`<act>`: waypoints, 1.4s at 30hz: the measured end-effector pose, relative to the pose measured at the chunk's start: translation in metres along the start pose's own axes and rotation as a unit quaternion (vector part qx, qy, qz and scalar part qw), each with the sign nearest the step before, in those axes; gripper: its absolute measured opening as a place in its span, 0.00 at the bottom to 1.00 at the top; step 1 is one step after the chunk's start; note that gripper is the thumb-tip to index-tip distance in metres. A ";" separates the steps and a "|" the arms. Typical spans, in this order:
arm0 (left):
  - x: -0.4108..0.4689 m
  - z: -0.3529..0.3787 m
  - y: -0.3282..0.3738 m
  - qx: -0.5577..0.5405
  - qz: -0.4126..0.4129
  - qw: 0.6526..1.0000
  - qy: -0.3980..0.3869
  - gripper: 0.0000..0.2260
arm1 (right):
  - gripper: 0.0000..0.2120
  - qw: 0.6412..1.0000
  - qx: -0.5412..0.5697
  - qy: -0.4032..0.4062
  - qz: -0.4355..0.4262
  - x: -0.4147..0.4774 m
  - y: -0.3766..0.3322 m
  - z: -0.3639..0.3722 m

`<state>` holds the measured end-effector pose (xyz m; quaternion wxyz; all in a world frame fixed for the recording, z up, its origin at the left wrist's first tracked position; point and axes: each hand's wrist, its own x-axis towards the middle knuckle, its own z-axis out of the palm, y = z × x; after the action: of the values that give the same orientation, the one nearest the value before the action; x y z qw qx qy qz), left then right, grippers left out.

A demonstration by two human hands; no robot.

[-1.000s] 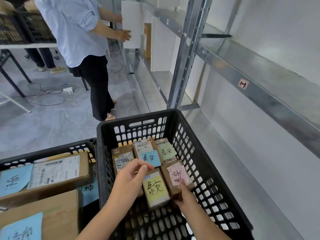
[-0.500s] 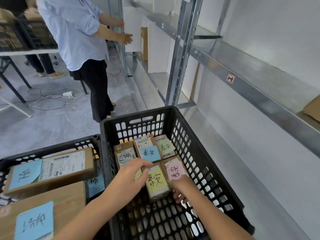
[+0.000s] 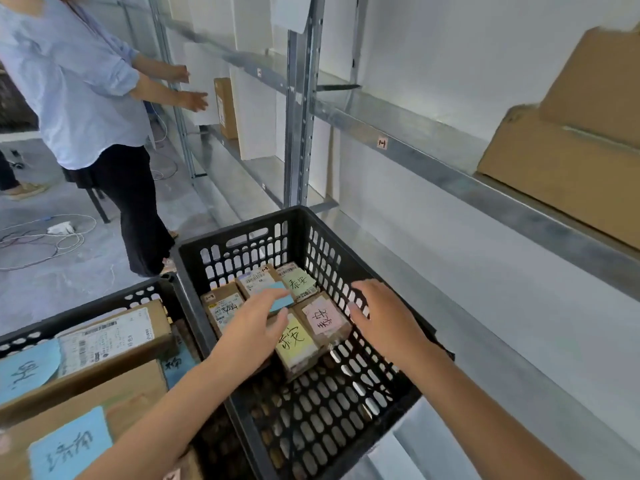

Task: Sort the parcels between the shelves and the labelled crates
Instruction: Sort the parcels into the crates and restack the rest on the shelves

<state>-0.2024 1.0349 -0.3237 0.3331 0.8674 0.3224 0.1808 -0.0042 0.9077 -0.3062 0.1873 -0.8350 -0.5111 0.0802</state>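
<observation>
Right hand (image 3: 384,323) lifted off parcels (image 3: 323,318), beside crate wall (image 3: 330,252)

Only one cam here, worn on the person's head, and it looked forward and down from close above the black crate (image 3: 239,226), with the metal shelves (image 3: 450,178) running off to the right and a second crate (image 3: 104,300) cut off at the left edge.

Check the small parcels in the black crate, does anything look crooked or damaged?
The pink-note parcel lies turned, its writing sideways compared with the green-note parcel behind it. Nothing looks damaged or spilled.
</observation>
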 end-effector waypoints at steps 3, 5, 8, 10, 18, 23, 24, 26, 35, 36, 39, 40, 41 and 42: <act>0.000 0.007 0.028 -0.010 0.042 0.999 -0.010 0.17 | 0.20 0.999 -0.012 0.042 0.015 -0.033 0.007 -0.025; -0.003 0.014 0.049 0.004 0.079 0.996 -0.033 0.18 | 0.19 0.997 -0.040 0.066 0.015 -0.054 0.012 -0.038; -0.011 0.025 0.085 0.025 0.119 0.991 -0.054 0.20 | 0.20 0.992 -0.082 0.084 0.034 -0.086 0.021 -0.057; -0.020 0.032 0.108 0.035 0.134 0.988 -0.067 0.20 | 0.21 0.991 -0.089 0.083 0.049 -0.107 0.027 -0.069; -0.069 0.060 0.199 0.031 0.216 0.974 -0.065 0.23 | 0.24 0.983 -0.110 0.139 0.047 -0.201 0.056 -0.134; -0.107 0.080 0.255 0.022 0.282 0.956 -0.071 0.23 | 0.25 0.973 -0.135 0.176 0.056 -0.261 0.075 -0.170; -0.113 0.084 0.267 0.021 0.296 0.952 -0.068 0.23 | 0.26 0.971 -0.136 0.185 0.058 -0.272 0.079 -0.179; -0.124 0.093 0.293 0.025 0.328 0.942 -0.067 0.23 | 0.26 0.966 -0.138 0.211 0.062 -0.294 0.087 -0.196; -0.148 0.118 0.417 -0.022 0.405 0.912 -0.069 0.23 | 0.24 0.927 -0.161 0.317 0.120 -0.397 0.115 -0.281; -0.148 0.120 0.431 -0.035 0.408 0.909 -0.073 0.22 | 0.23 0.916 -0.177 0.338 0.124 -0.407 0.118 -0.293; -0.146 0.128 0.473 -0.064 0.394 0.913 -0.081 0.23 | 0.22 0.878 -0.178 0.418 0.150 -0.434 0.129 -0.323; -0.144 0.131 0.485 -0.072 0.385 0.916 -0.083 0.23 | 0.22 0.868 -0.157 0.445 0.157 -0.442 0.133 -0.331; -0.142 0.134 0.497 -0.079 0.375 0.920 -0.083 0.24 | 0.22 0.859 -0.139 0.464 0.162 -0.448 0.138 -0.339; -0.140 0.136 0.507 -0.085 0.365 0.924 -0.081 0.25 | 0.23 0.854 -0.128 0.474 0.170 -0.453 0.144 -0.345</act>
<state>-0.0099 0.5878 -0.0830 0.3418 0.9050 -0.0609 0.2457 0.0159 0.3694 -0.0728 0.2817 -0.8620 -0.2164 -0.3615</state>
